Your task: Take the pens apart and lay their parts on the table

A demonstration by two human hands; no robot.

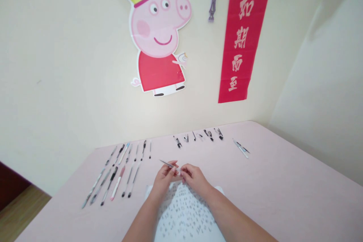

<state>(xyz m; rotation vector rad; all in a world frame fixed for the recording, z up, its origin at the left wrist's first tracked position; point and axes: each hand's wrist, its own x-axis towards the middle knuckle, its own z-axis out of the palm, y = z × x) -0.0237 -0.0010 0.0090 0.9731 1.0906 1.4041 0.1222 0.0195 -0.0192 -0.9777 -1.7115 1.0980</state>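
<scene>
Midpoint, by the look: pinched slim grey pen piece [168, 164] at lower centre, left hand [163, 177] and right hand [196, 177] grips closed on it, above white printed sheet [184, 215]. Laid slender pens [119, 176] in rows left on pink desk [283, 196]; small black parts [208, 134] loose, upper centre.

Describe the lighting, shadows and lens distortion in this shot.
Head view: soft, even light with no glare on the table; a broad, faint shadow runs across the right wall; the wide lens bows the table's edges and tilts the sticker; the pens and the rod pinched in the left hand look small and slightly soft.
</scene>
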